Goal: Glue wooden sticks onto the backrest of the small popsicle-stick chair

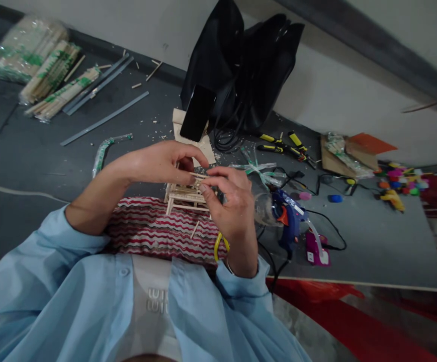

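So a big grey bench (376, 266) is taking up most of the space, and a person in a light blue shirt (48, 281) is leaning in at its near side. A floppy black bag (274, 60) is sitting at the far side by the wall. A red-striped cloth (146, 229) is lying right in front of the person. Plastic-wrapped stick packs (29, 50) are piling up at far left, and a blue glue gun (291, 226) is resting to the right.

Now the hands: the left hand (160, 161) is arching over the little wooden stick frame (188, 198), which is standing at the far edge of the cloth. The right hand (235, 198) is coming in from the other side, thumb and index fingertip sitting close together at the frame's top. Honestly can't tell whether either grip is clamping on a stick, since the fingers are covering that spot.

A black phone (198, 113) is lying just beyond the left hand, next to the bag. Yellow-handled pliers (271, 149) are lying right of it, colourful pompoms (397, 176) are bunching up at far right, and one loose stick (194, 230) is lying on the cloth, near side of the frame.
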`<state>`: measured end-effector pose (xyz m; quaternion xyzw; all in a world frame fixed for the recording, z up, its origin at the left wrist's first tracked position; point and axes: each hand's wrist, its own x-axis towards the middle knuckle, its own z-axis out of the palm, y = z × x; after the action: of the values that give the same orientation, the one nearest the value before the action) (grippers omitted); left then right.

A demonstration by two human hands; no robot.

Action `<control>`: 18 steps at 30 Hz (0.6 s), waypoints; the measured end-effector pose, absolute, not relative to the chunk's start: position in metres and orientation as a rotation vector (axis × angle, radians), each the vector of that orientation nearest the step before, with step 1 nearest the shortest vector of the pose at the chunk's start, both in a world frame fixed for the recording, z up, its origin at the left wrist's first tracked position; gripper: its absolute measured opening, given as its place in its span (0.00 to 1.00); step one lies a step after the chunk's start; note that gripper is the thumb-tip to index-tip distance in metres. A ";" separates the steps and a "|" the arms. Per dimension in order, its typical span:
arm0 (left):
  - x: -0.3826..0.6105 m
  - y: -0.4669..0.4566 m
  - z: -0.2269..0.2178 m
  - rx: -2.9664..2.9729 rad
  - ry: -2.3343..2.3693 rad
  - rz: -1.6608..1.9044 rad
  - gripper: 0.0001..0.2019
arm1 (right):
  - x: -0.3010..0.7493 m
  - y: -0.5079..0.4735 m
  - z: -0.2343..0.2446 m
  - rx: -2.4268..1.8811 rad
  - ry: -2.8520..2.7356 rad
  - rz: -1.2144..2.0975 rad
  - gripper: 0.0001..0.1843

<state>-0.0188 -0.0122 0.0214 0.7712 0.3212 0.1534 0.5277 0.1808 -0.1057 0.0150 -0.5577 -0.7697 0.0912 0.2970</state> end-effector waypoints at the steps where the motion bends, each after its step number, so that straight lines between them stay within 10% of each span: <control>1: -0.019 -0.013 0.022 1.837 0.773 0.360 0.19 | 0.181 -0.106 0.015 -1.479 -2.049 0.240 0.05; 18: -0.014 -0.019 0.025 1.821 0.846 0.350 0.20 | 0.181 -0.108 0.015 -1.486 -2.010 0.267 0.04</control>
<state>-0.0137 -0.0186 0.0247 0.7609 0.3536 0.1461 0.5240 0.1814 -0.1080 0.0151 -0.5621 -0.7607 0.1009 0.3087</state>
